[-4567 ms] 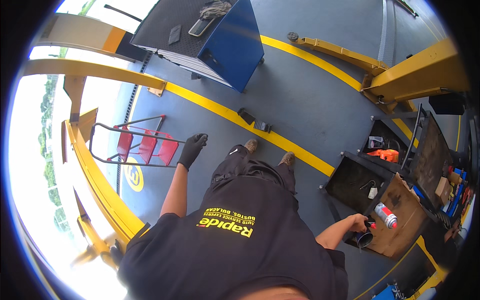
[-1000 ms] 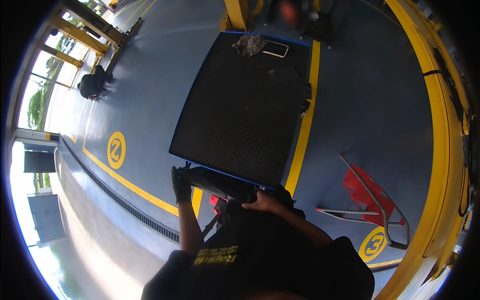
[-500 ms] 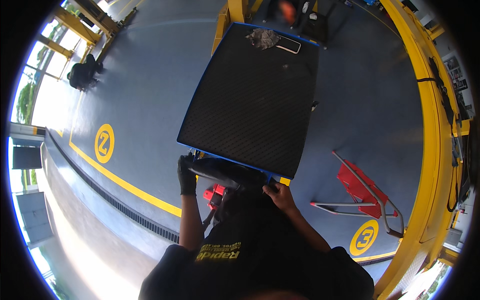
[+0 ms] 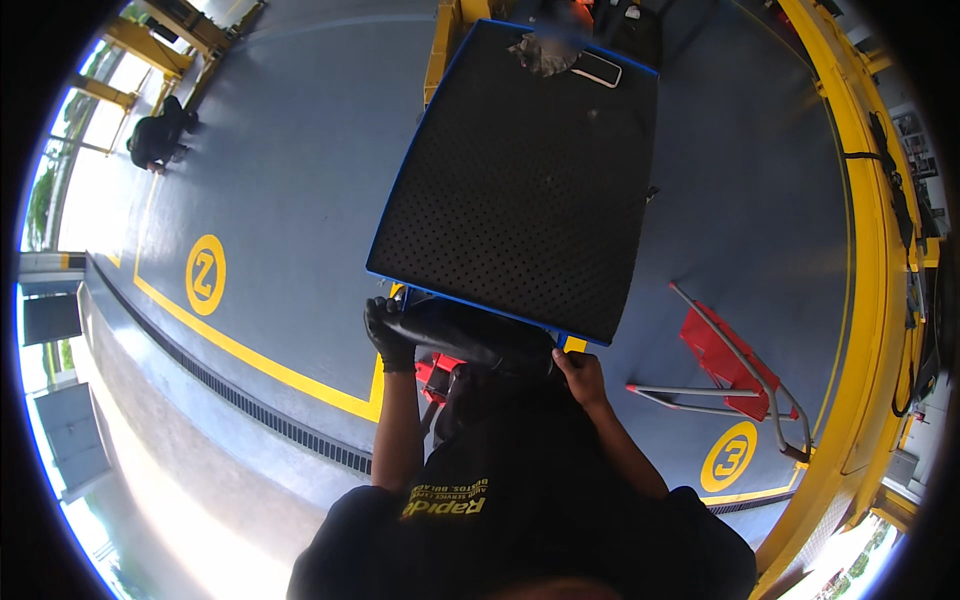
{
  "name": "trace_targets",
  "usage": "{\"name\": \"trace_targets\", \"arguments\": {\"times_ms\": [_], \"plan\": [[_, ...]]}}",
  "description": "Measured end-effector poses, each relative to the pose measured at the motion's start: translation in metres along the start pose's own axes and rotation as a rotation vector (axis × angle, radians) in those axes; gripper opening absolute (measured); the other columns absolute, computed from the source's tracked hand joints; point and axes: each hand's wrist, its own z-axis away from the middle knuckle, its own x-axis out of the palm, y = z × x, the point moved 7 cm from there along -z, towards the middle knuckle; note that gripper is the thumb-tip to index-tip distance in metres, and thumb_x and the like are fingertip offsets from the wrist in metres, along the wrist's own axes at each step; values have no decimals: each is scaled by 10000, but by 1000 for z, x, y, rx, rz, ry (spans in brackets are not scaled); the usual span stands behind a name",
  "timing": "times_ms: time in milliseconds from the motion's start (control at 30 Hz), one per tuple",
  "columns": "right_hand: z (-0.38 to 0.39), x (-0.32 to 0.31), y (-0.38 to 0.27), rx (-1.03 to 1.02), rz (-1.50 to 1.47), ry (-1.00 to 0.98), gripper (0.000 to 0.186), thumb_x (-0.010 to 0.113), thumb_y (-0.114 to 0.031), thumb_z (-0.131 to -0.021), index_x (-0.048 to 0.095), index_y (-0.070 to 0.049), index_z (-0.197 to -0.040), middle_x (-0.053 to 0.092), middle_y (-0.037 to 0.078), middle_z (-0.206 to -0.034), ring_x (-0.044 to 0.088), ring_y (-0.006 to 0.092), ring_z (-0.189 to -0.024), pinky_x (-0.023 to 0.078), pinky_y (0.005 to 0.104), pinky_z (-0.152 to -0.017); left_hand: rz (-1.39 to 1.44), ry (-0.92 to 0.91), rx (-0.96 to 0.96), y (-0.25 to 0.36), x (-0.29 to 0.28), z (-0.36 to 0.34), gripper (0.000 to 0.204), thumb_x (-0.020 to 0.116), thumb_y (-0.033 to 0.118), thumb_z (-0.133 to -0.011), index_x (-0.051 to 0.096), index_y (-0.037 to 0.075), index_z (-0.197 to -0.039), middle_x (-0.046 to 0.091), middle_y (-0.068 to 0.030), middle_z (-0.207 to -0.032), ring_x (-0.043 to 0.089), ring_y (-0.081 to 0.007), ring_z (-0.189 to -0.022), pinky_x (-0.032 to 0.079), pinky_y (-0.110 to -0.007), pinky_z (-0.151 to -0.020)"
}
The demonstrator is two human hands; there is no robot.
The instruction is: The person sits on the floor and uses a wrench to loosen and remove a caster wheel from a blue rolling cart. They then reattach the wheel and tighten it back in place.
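Note:
In front of my body, just below the near edge of the blue-rimmed table [image 4: 500, 190] with a black perforated mat, is a long, smooth black piece [image 4: 465, 335]. It looks glossy and curved, but I cannot make out its kind. My left hand [image 4: 391, 332], in a black glove, is closed at its left end with the fingers curled. Bare, my right hand [image 4: 580, 377] grips its right end, thumb uppermost, close to the table's near right corner. Shadow and my dark clothing hide the piece's lower side.
A crumpled grey cloth [image 4: 543, 56] and a phone-like device [image 4: 597, 69] lie on the table's far end. To the right stands a red, grey-tubed frame [image 4: 725, 365] near a yellow post [image 4: 868, 330]. A person [image 4: 160, 135] crouches far left. Something red [image 4: 436, 375] shows below my hands.
My right hand has moved slightly right, away from my left hand. The view has shifted, so the table sits a little higher and more to the right.

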Motion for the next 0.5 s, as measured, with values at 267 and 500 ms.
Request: {"name": "trace_targets", "arguments": {"times_ms": [267, 500], "plan": [[-14, -3, 8, 39, 41, -43, 517, 630, -511, -929, 729, -3, -916, 725, 179, -841, 710, 332, -847, 510, 380, -751, -43, 248, 162, -1, 24, 8, 226, 574, 287, -977, 513, 136, -821, 496, -2, -748, 491, -146, -733, 456, -352, -771], [-29, -5, 1, -31, 147, -84, 543, 596, -536, -947, 710, -5, -945, 715, 181, -848, 696, 353, -836, 502, 403, -743, 6, 46, 89, -4, 30, -5, 220, 553, 262, -971, 517, 126, -802, 449, 18, -697, 456, -117, -665, 425, -303, -681]]}}
